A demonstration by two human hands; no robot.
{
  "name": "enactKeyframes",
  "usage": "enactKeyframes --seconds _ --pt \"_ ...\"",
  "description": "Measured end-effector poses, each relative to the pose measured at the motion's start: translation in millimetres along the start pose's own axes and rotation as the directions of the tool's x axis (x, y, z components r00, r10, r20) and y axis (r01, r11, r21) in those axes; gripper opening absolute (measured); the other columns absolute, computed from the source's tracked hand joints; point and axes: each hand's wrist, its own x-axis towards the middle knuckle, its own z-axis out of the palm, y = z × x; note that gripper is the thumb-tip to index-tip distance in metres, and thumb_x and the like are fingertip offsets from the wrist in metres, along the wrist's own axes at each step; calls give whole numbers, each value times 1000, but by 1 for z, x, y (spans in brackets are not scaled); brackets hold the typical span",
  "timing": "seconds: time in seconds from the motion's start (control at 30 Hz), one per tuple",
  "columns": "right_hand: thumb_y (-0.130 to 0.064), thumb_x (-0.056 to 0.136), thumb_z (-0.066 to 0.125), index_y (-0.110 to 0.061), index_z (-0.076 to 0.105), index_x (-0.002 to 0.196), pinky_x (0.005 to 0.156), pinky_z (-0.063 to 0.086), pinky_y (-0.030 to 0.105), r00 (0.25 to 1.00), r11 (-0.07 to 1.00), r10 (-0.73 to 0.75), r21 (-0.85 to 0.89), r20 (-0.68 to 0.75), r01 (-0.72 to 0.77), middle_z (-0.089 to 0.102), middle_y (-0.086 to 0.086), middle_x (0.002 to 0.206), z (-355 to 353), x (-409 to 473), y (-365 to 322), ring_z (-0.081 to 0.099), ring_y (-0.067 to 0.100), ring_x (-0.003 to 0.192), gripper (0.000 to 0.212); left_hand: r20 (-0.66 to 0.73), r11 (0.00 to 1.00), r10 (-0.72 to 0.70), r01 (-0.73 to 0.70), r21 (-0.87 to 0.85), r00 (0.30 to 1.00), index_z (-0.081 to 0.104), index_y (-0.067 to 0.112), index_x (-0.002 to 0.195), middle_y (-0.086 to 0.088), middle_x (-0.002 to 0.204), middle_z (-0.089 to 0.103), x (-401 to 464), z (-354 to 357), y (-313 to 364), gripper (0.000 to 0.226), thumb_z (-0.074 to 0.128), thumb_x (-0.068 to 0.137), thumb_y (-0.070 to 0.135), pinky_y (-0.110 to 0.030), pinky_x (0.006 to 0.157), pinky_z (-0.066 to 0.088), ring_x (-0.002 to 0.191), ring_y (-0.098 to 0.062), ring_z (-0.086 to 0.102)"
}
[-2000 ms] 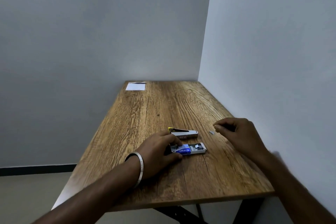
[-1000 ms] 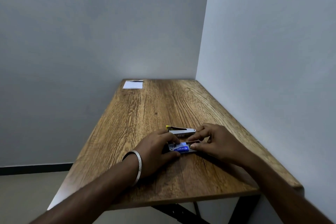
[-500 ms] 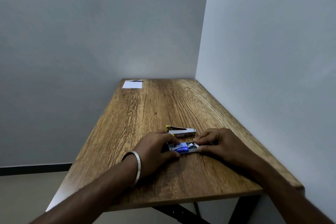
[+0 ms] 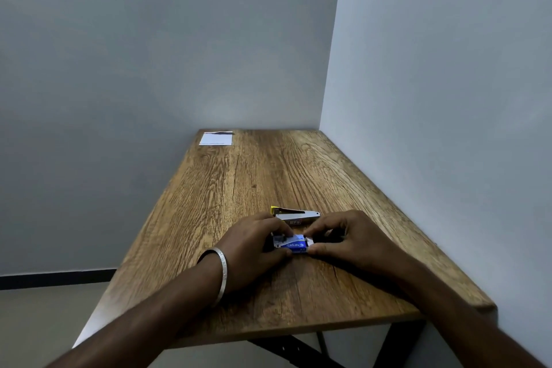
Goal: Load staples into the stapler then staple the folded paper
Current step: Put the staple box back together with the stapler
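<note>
A small blue and white staple box (image 4: 292,245) lies on the wooden table (image 4: 254,182) near its front. My left hand (image 4: 254,243) grips the box's left end between thumb and fingers. My right hand (image 4: 348,237) pinches its right end, covering that part. Just behind the hands a silver stapler (image 4: 295,214) with a yellow tip lies on its side, untouched. The folded white paper (image 4: 216,138) rests at the table's far left corner.
Grey walls stand close along the table's far edge and right side. The table's left edge drops to the floor. A metal bangle (image 4: 219,275) sits on my left wrist.
My right hand came from the table's right side to the staple box and closed its fingers on the box's right end. The left hand kept its hold on the box.
</note>
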Motion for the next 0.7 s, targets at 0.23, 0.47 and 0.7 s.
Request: enactKeyframes --seconds 0.23,0.47,0.7 --pt "-24 68 91 -27 78 103 77 55 14 998 999 -18 38 -61 21 77 -17 94 8 0 -4 72 -2 87 37 -20 1000 -4 3 -18 1000 71 26 113 7 113 66 1 1 4 34 73 81 36 -20 85 48 103 -7 61" --pt "-21 64 91 -28 79 101 74 51 8 995 1000 -10 4 -102 10 77 -20 87 12 0 -6 72 -4 82 40 -5 999 -19 18 -36 1000 71 22 115 3 115 67 3 1 5 37 76 79 30 -24 90 48 106 -11 61" --pt "-21 63 90 -28 80 97 69 50 9 994 999 -35 -26 -100 32 76 -18 84 14 -1 -8 71 -4 79 36 -5 994 -54 54 -95 999 74 22 110 4 110 71 3 -1 5 38 81 73 23 -17 85 48 100 -9 63"
